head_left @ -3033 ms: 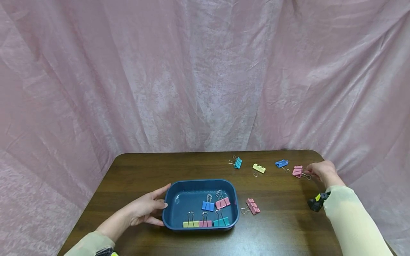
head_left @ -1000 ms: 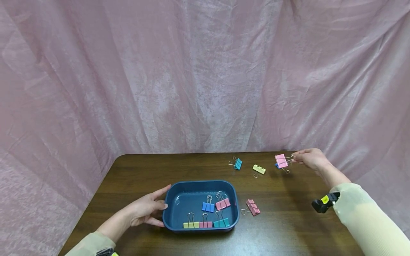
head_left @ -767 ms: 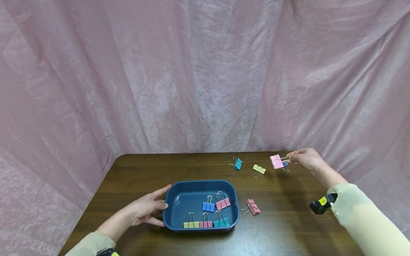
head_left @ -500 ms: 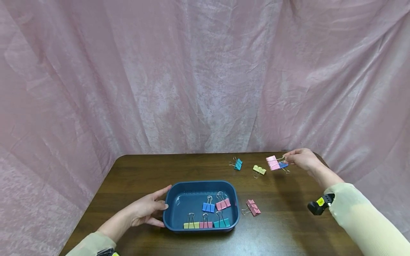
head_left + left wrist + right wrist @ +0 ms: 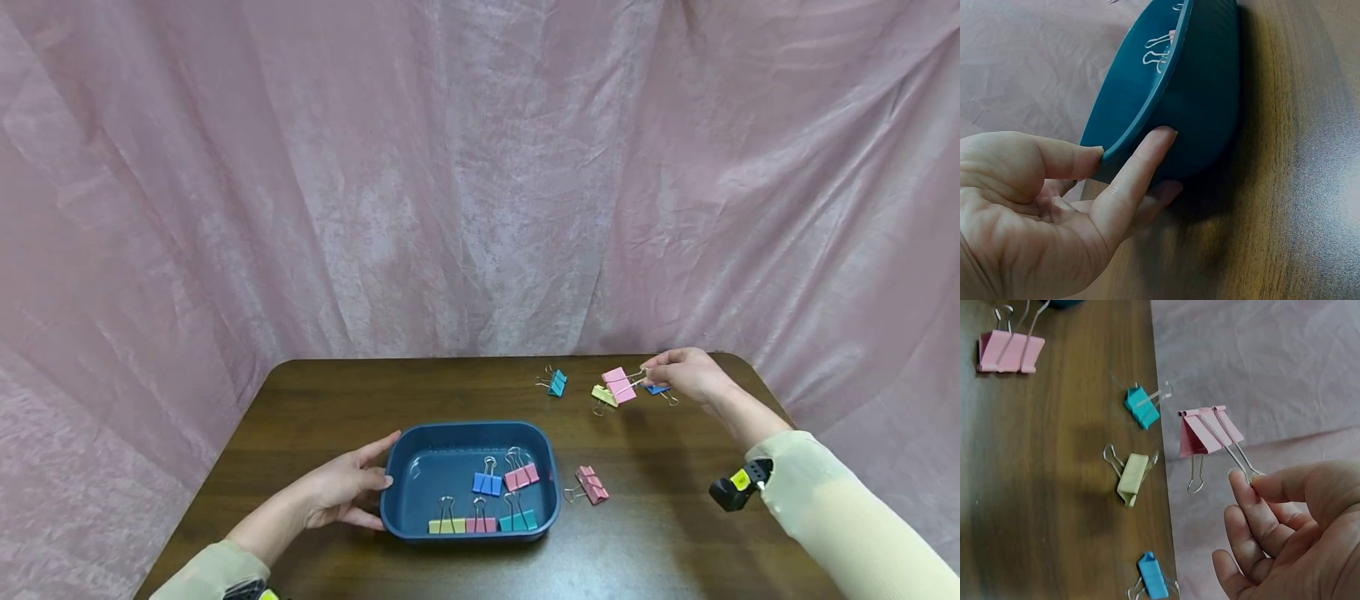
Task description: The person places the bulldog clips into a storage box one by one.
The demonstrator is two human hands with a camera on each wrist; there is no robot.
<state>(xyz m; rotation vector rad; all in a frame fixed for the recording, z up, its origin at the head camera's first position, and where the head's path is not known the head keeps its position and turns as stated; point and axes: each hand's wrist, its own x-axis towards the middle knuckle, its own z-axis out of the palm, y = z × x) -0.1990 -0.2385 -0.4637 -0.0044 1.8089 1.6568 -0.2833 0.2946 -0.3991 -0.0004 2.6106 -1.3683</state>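
My right hand (image 5: pixel 686 375) pinches a pink binder clip (image 5: pixel 619 385) by one wire handle, between thumb and forefinger, in the air above the table. In the right wrist view its pink body (image 5: pixel 1207 432) points away from the fingertips, and the second handle hangs free. From the head it overlaps a yellow binder clip (image 5: pixel 602 396) lying on the wood. My left hand (image 5: pixel 348 487) grips the left side of a dark blue tray (image 5: pixel 468 429); in the left wrist view the thumb (image 5: pixel 1079 161) lies at the rim and the fingers press the outer wall.
Several binder clips, among them a blue one (image 5: pixel 487 483) and a teal one (image 5: pixel 519 521), are in the tray. On the wooden table (image 5: pixel 330 400) lie another teal clip (image 5: pixel 557 383), a blue clip (image 5: pixel 658 389) and a pink clip (image 5: pixel 592 485). A pink curtain (image 5: pixel 480 183) hangs behind.
My right hand has picked up the pink binder clip from the table's right side and carried it left, past the blue clip to the yellow one. The left hand and tray have stayed put.
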